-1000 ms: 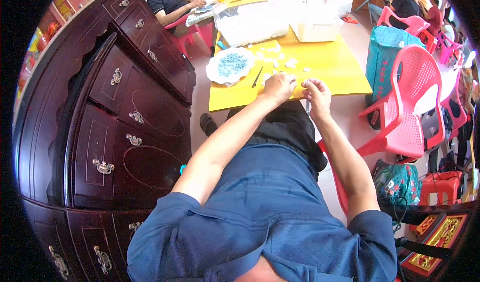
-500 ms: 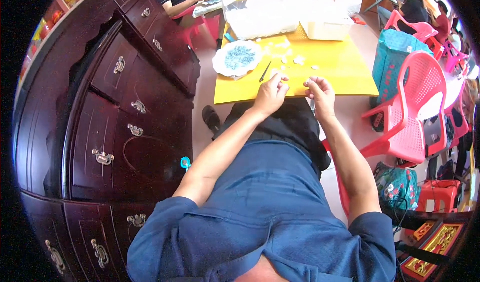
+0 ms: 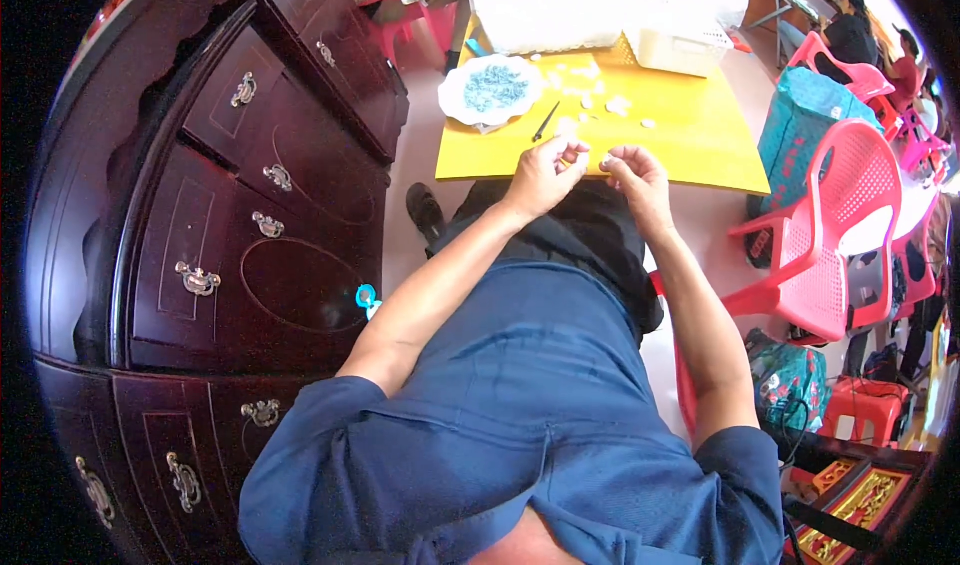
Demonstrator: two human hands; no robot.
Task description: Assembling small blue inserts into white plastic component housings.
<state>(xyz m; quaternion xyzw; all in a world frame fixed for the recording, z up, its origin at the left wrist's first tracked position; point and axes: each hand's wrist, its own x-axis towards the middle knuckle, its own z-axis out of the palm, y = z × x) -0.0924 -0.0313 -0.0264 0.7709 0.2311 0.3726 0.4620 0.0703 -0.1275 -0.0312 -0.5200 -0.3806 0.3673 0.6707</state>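
My right hand point(image 3: 642, 183) pinches a small whitish piece point(image 3: 607, 162) between thumb and fingertips, just over the near edge of the yellow table point(image 3: 690, 145). Close by, my left hand point(image 3: 545, 177) has thumb and fingers pressed together; whatever they hold is too small to make out. Beyond the left hand lies a slim dark pointed tool point(image 3: 546, 122). Farther left sits a white scalloped plate point(image 3: 453, 97) covered in small blue bits point(image 3: 497, 87). Several small white pieces point(image 3: 617, 106) are scattered over the tabletop past both hands.
A clear plastic bin point(image 3: 545, 20) and a cream basket point(image 3: 680, 50) stand at the table's far side. Dark wooden cabinets point(image 3: 310, 195) line my left. To the right are a teal bag point(image 3: 805, 130) and a pink plastic chair point(image 3: 850, 195). Other people sit farther off.
The view has shifted a little. My hands have come closer together, and the piece in my right hand now shows more clearly. The plate and tool stay put on the table.
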